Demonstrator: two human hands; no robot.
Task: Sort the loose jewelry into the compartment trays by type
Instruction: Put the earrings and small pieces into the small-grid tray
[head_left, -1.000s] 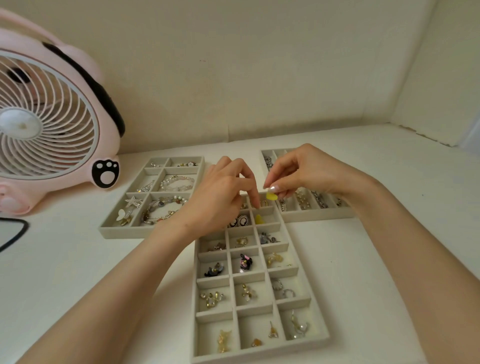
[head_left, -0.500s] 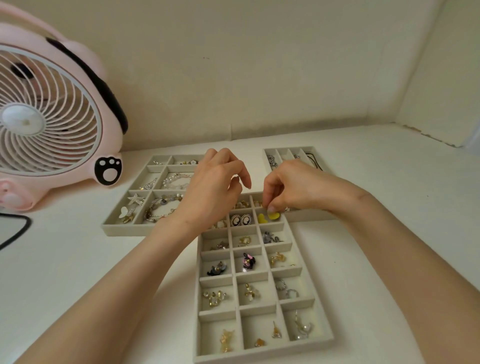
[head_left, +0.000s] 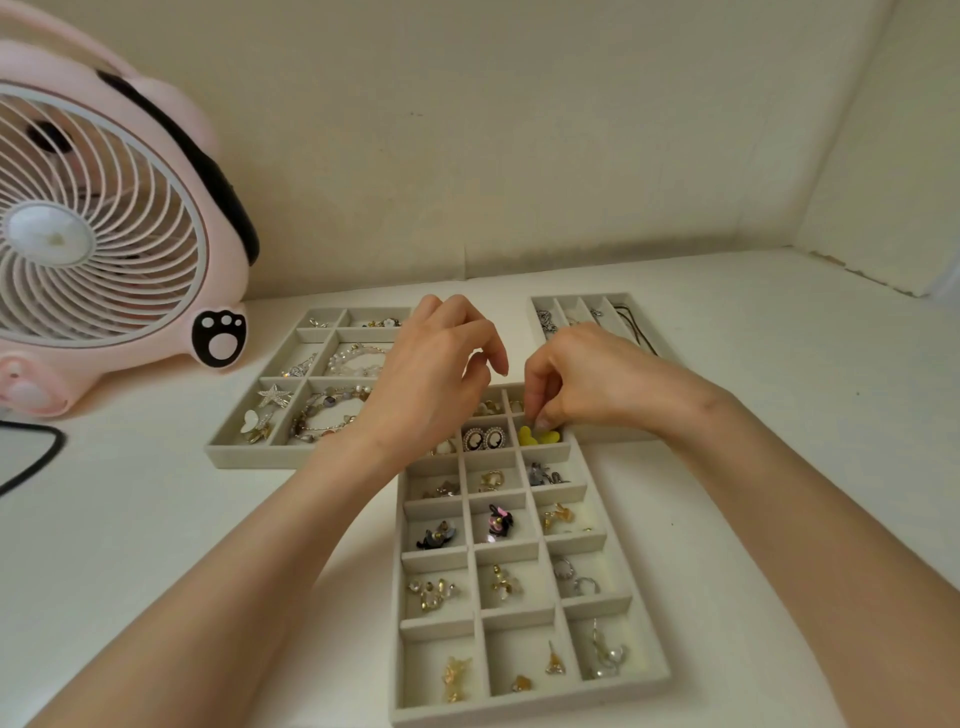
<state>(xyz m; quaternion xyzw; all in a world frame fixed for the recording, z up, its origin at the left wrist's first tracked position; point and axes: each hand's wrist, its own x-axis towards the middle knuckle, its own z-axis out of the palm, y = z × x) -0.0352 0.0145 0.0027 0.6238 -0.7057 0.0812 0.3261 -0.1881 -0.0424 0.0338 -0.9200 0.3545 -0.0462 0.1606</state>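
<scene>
Head view shows the right hand (head_left: 597, 384) bunching fingertips on the yellow earrings (head_left: 537, 436) in a far compartment of the near tray (head_left: 519, 707), gripping or touching I cannot tell, left hand (head_left: 431, 379) loosely curled, empty; they look tiny, light, slick, best pinched edgewise.

Cream walls (head_left: 519, 130) meet in a corner behind a white tabletop (head_left: 779, 364) bearing a pink fan (head_left: 104, 234).

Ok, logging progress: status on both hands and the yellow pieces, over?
Left hand loosely curled, nothing held. Right hand fingertips at the yellow pieces in their compartment of the near tray; grip unclear. Nothing in the way.
</scene>
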